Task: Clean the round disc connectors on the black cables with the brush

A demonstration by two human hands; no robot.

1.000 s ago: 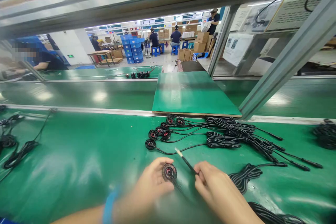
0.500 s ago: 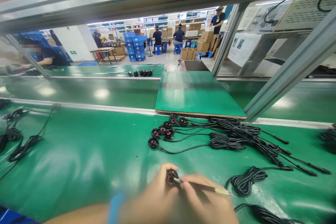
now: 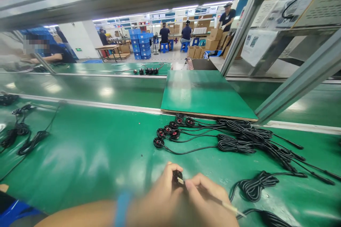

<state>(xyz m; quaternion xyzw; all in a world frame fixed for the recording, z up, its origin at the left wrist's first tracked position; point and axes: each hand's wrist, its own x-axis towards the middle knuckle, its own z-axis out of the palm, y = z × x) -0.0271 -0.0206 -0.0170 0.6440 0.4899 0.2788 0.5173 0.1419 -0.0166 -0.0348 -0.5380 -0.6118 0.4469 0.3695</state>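
Near the front edge of the green bench, my left hand [image 3: 166,188] pinches a small round black part [image 3: 177,175]. My right hand [image 3: 206,197] grips a thin pen-like tool [image 3: 220,202], its pale tip against the black part and its light rear end pointing down to the right. A blue band [image 3: 123,207] circles my left wrist. Beyond my hands, several round black parts with red centres [image 3: 174,134] lie with their coiled black cables [image 3: 236,143] stretching to the right. Another coiled cable [image 3: 257,186] sits beside my right hand.
More black cables [image 3: 33,142] lie at the left. A raised green board [image 3: 202,92] stands behind the parts, next to a slanting metal post [image 3: 295,67]. Across the bench at the far left sits a person [image 3: 50,51]; other people and blue crates [image 3: 140,44] are farther back.
The view has shifted slightly, so the bench items appear a little farther right. The tool has tilted more steeply, with its rear end lower. Both hands keep their hold.
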